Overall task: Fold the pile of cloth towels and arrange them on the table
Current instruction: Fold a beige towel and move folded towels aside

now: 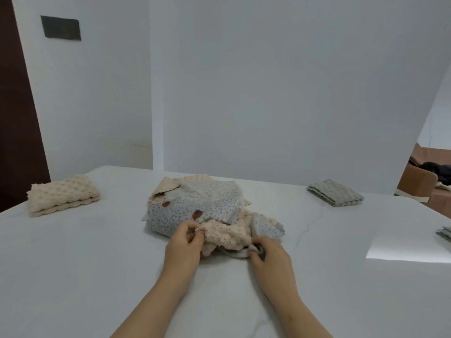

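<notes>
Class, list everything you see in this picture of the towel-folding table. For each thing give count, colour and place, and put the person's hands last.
pile of unfolded towels: one, blue-grey dotted and beige, table centre
beige towel: one, beige, near edge of the pile
folded beige stack: one, beige, far left of table
folded grey stack: one, grey, far right of table
grey cloth: one, grey, right edge of picture, cut off
table: one, white, foreground
cardboard box: one, brown, beyond the table, right
dark panel: one, dark grey, wall, upper left
left hand: one, pinches the beige towel's left end
right hand: one, grips its right end
</notes>
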Demonstrator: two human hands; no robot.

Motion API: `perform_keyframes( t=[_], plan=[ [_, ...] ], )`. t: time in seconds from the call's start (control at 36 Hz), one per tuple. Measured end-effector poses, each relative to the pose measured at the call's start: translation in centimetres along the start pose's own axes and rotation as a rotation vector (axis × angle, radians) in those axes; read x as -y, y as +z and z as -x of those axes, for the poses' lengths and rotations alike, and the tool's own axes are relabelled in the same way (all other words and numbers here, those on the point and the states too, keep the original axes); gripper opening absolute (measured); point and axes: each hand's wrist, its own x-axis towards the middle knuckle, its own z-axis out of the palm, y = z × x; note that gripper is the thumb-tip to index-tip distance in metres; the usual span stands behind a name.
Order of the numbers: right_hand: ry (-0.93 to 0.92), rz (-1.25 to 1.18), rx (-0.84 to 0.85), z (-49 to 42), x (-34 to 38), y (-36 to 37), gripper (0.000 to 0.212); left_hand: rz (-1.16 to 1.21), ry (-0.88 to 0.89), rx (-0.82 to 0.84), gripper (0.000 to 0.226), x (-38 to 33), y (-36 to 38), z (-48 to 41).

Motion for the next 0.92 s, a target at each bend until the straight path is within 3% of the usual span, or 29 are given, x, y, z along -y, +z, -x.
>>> perform_keyframes(
  t=[0.11, 0.22, 0.44, 0.58, 0.67, 0.75, 0.92],
  plan=[
    [0.091, -0.165, -0.068, 0.2, 0.0, -0.7, 0.023, 0.309, -0.149, -0.042, 0.018, -1.1, -0.6, -1.2],
    [0.152, -0.333, -0.189, -0.4, 0.2, -1.3, 0.015, 0.649, -0.223, -0.057, 0.017, -2.3, -1.4, -1.7],
    [0.173, -0.529, -0.432, -3.4, 2.2, -4.9, 0.020, 0.975, -0.199, -0.025, 0.012, -5.5, -1.1, -3.4],
    [0.059, -0.584, -0.577, -5.8, 4.2, -7.1, 0.020, 1.103, -0.151, -0.024, 0.012, -6.9, -0.7, -4.7],
    [0.000, -0.554, -0.336, -6.9, 4.9, -6.8, 0.021, 1.071, -0.125, -0.029, 0.013, -6.9, -1.1, -5.3],
    [-0.018, -0.495, -0.086, -7.1, 5.3, -5.6, 0.060, 0.955, -0.113, -0.014, 0.014, -6.9, -1.6, -5.6],
    [-0.045, -0.643, 0.176, -4.8, 6.1, -0.9, 0.079, 0.447, -0.031, 0.104, 0.009, -6.8, -1.7, -4.9]
  ],
)
